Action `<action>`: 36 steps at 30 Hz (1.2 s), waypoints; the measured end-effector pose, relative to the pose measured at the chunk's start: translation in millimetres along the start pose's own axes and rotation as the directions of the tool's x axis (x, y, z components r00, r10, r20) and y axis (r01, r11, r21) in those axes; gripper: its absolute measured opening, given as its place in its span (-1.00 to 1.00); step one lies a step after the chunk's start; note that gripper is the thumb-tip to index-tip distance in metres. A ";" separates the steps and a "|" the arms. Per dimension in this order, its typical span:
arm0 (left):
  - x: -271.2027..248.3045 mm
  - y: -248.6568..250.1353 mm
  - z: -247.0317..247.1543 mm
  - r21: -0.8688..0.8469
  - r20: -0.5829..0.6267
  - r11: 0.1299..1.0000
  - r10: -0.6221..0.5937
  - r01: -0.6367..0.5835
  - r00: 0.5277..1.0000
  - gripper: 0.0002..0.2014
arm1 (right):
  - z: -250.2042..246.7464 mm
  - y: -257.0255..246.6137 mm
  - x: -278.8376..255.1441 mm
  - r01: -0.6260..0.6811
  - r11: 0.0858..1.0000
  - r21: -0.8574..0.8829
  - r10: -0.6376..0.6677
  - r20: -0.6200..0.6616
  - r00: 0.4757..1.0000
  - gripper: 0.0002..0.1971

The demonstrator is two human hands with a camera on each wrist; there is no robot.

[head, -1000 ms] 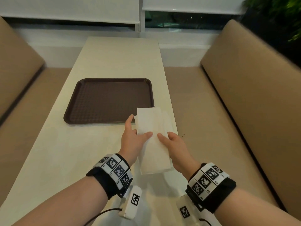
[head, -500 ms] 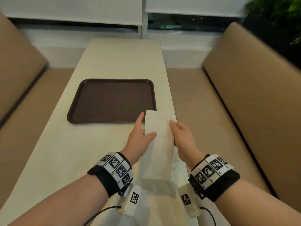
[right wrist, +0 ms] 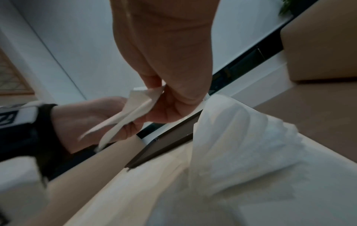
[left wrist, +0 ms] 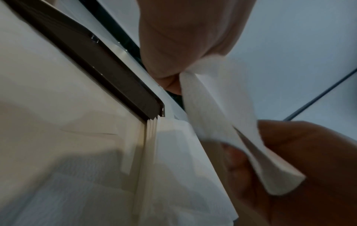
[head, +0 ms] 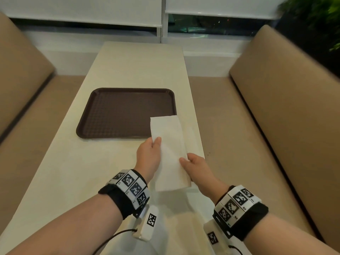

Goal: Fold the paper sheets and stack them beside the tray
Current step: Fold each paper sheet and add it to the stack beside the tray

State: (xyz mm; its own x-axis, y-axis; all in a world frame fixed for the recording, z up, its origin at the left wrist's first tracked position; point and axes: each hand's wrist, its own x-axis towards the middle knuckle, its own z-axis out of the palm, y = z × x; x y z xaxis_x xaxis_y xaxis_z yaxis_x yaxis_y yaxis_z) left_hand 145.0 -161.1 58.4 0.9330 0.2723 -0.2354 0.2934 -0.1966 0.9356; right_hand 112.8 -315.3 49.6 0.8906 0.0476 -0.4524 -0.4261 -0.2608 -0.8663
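A folded white paper sheet (head: 168,153) hangs lengthwise above the table's right side, its far end over the near right corner of the brown tray (head: 127,115). My left hand (head: 156,144) pinches its left edge, thumb on top. On the right edge, nearer to me, my right hand (head: 184,161) pinches it. In the left wrist view the sheet (left wrist: 216,116) runs between the left fingers (left wrist: 170,64) and the right hand (left wrist: 309,168). The right wrist view shows the pinched sheet (right wrist: 135,110). Under it, a stack of white sheets (head: 192,137) lies right of the tray.
The cream table (head: 77,172) is long and narrow; its right edge (head: 201,144) runs close to the stack. Beige bench seats (head: 276,126) flank it on both sides. Loose white paper (right wrist: 241,145) bulges up beside the tray corner (right wrist: 170,143).
My right hand slid back along the sheet's right edge toward me. The sheet's far end swung left and now overlaps the tray corner. The left hand kept its pinch.
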 end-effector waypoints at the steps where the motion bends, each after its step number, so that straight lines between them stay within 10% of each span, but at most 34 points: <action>1: 1.8 -1.0 -0.5 0.013 -0.015 1.000 0.005 -0.005 1.000 -0.68 | 0.3 1.7 -4.2 -0.003 1.000 -0.007 0.004 0.024 1.000 -0.77; 9: 1.9 -4.9 13.1 -0.038 0.086 0.999 -0.008 0.012 0.996 -0.92 | -14.3 6.3 -9.3 -0.006 0.997 -0.077 0.009 0.037 0.999 -0.70; 16: 14.5 -3.1 37.6 -0.029 0.159 0.999 -0.038 0.043 0.987 -0.95 | -31.3 -13.9 29.2 0.043 0.943 -0.329 -0.118 -0.211 0.970 -0.68; 25: 44.7 -23.8 63.4 0.353 0.173 0.935 -0.020 -0.043 0.985 -0.68 | -33.9 9.4 57.5 -0.068 0.808 -0.585 -0.112 -0.265 0.958 -0.83; 31: 43.5 -36.7 67.2 0.312 0.150 0.950 -0.044 -0.005 0.988 -0.66 | -27.8 17.4 57.4 0.157 0.406 -0.900 -0.350 0.005 0.937 -0.33; 36: 51.1 -43.6 68.0 0.310 0.184 0.950 -0.042 -0.017 0.982 -0.66 | -26.6 41.2 75.5 0.148 0.307 -0.940 -0.123 0.115 0.986 -0.29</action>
State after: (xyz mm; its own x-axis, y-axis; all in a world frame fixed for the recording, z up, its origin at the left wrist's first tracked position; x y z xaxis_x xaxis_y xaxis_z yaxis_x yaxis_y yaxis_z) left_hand 194.1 -202.7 -12.3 0.9422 0.1027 -0.3189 0.3274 -0.4840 0.8115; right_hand 166.7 -348.1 -14.5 0.9120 0.1899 -0.3635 0.1506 -0.9795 -0.1338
